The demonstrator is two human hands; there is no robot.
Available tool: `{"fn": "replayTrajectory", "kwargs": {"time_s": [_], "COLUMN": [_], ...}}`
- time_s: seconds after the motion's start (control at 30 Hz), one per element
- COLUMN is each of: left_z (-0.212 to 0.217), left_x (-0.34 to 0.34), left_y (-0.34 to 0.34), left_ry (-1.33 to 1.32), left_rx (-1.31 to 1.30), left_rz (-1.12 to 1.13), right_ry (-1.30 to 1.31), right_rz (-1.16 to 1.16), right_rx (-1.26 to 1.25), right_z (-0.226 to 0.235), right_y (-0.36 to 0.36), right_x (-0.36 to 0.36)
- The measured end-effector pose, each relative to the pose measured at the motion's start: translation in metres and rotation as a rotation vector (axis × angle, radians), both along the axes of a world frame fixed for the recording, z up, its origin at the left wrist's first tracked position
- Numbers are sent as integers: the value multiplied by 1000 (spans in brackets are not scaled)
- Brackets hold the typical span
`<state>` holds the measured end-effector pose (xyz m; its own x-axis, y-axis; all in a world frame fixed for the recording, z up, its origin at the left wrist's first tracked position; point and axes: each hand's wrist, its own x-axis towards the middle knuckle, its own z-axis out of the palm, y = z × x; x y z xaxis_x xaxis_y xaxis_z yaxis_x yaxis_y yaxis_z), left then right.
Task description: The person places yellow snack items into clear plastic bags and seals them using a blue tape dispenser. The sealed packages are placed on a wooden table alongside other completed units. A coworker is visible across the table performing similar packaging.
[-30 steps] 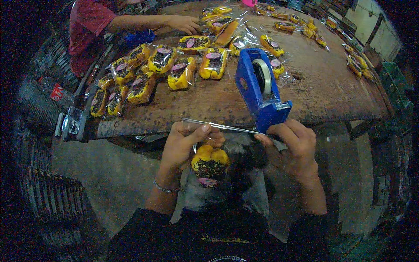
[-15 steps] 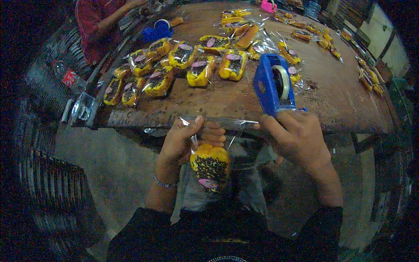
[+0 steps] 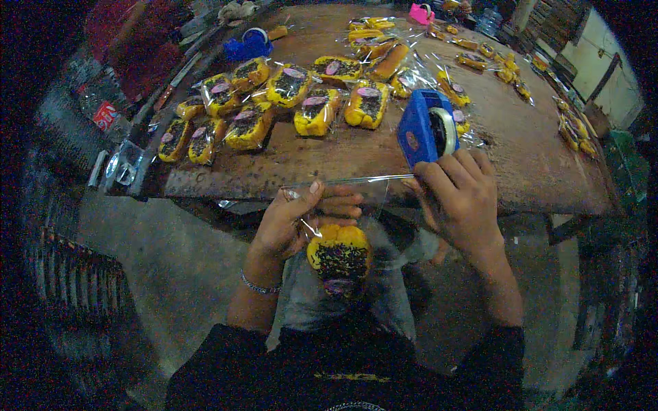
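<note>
My left hand grips the upper part of a clear plastic bag, thumb in front and fingers behind. Inside the bag hangs a yellow bread bun topped with dark sprinkles, a pink label near its lower end. My right hand is closed at the near end of a blue tape dispenser, pinching a shiny clear strip stretched taut across to the left hand. Whether that strip is tape or the bag's edge I cannot tell. The hand hides the dispenser's near end.
Several bagged buns lie across the wooden table. Farther off are another blue tape dispenser, a pink one and more bagged bread. A person in a red top is at the far left, near a bottle.
My right hand has lifted slightly and moved left, its fingers more upright. The bag and bun have shifted a little to the right. The person in red has moved left.
</note>
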<state>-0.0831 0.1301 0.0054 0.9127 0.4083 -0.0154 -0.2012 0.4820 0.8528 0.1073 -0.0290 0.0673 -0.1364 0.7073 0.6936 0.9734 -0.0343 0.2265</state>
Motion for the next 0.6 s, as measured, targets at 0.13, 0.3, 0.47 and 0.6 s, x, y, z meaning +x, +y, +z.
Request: {"fn": "replayTrajectory", "kwargs": {"time_s": [0.13, 0.3, 0.47, 0.6], "left_z": [-4, -3, 3, 2], "left_x": [11, 24, 34, 49], "left_y": [-1, -2, 12, 37], "left_ry": [-12, 12, 94, -68], "left_rx": [70, -1, 140, 58], "left_rz": [-9, -63, -52, 58], "right_ry": [61, 252, 222, 209], "right_rz": [-3, 21, -43, -169], "right_rx": [-20, -91, -319, -373], "right_z": [-2, -5, 5, 35], "right_y": [-10, -23, -23, -8], "right_x": [4, 11, 18, 14]}}
